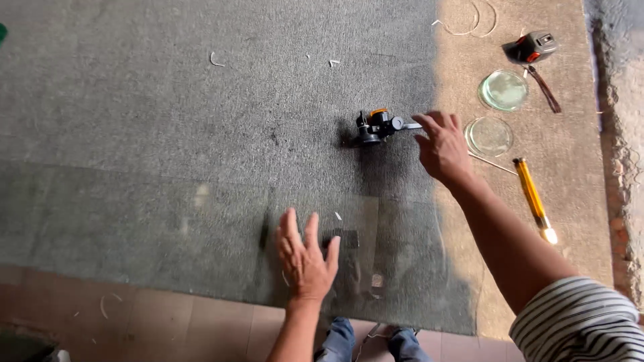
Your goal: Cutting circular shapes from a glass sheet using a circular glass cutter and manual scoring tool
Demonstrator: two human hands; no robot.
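A glass sheet point(349, 248) lies flat on the near carpet point(168, 134), steadied by the open left hand point(305, 261). The right hand point(439, 147), fingers loosely spread, reaches the circle cutter point(376, 126) just beyond; cut glass discs point(490, 136) rest to the right.

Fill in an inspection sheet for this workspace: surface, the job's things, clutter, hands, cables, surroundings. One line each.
Surface: grey-green carpet on a tiled floor, part shade, part sun.
Job's things: clear glass sheet flat on the carpet; black and orange cutter tool standing beyond it.
Clutter: two round glass discs, yellow-handled cutter, tape measure with strap, thin glass offcuts and chips.
Hands: left hand open, spread over the glass sheet; right hand open, at the cutter tool's arm, contact unclear.
Cables: nothing seen.
Surroundings: rough wall edge at right; the person's shoes at the carpet's near edge.
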